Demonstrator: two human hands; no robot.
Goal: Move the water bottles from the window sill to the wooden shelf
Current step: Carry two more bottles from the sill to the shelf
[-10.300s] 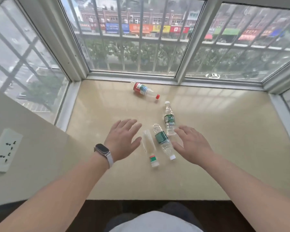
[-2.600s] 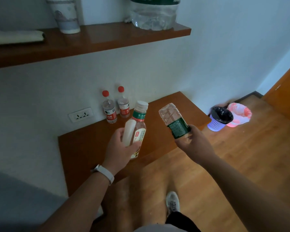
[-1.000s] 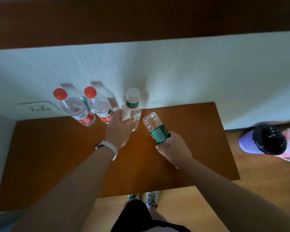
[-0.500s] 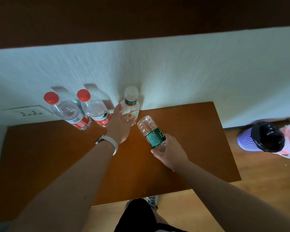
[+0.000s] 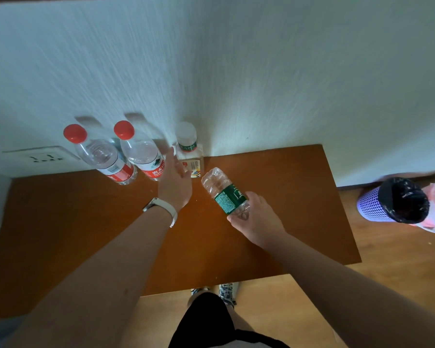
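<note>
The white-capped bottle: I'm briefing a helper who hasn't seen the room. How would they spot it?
Find the wooden shelf against the white wall. Three bottles stand along its back edge; the white-capped bottle is the rightmost, beside the left hand. The two red-capped bottles beside it differ: its cap is white.

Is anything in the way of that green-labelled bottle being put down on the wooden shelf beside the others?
Nothing visible. The right hand holds the green-labelled bottle over the wooden shelf, whose surface right of the white-capped bottle is bare. The left hand sits by that bottle, off to the side.
</note>
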